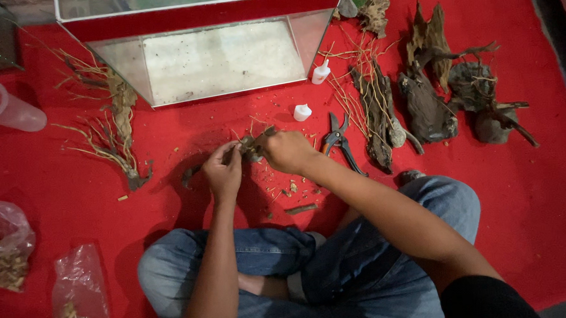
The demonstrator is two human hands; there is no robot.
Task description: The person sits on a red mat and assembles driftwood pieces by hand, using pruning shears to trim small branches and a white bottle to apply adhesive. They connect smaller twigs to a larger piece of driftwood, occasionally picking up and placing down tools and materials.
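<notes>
Gripping from both sides, the left hand and the right hand are closed on a small dark piece of driftwood, which is held just above the red mat in front of the crossed legs in blue jeans. The left fingers are curled over the wood's near end, while the right fist is wrapped around its far end; how much of the piece is hidden inside the palms cannot be told. Small chips and twig scraps are scattered on the mat beneath the hands. Just beside the right hand, black pruning shears are laid with the blades apart. 2 small white glue bottles are seen near them, 1 lying on its side and 1 upright by the corner of the glass tank. Larger driftwood pieces and a rooty branch are spread to the right. On the left, another twiggy root, a clear plastic cup and 2 plastic bags are placed well apart from the hands.
</notes>
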